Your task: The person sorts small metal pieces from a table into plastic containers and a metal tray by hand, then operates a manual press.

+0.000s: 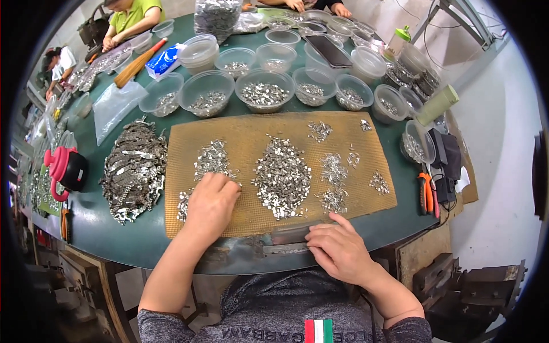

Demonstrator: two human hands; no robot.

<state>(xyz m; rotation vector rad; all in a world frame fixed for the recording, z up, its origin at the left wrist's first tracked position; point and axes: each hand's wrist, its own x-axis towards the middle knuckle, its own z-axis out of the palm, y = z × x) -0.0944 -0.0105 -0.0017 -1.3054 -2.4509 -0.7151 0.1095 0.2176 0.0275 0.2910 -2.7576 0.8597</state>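
Sorting small metal pieces on a mesh mat

Left hand (211,203) lies flat, fingers together, pressing pieces beside the left pile (213,159); the big middle pile (282,177) waits; right hand (337,248) rests loosely spread, empty, on the mat's (246,134) near edge. Next likely calls for pinching single pieces

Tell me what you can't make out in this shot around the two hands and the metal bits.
- Head view: the left hand covers whatever lies under its palm on the tan mat.
- The right hand hides part of the table edge; its grip cannot be judged.
- The small metal pieces are too tiny to tell their shape.
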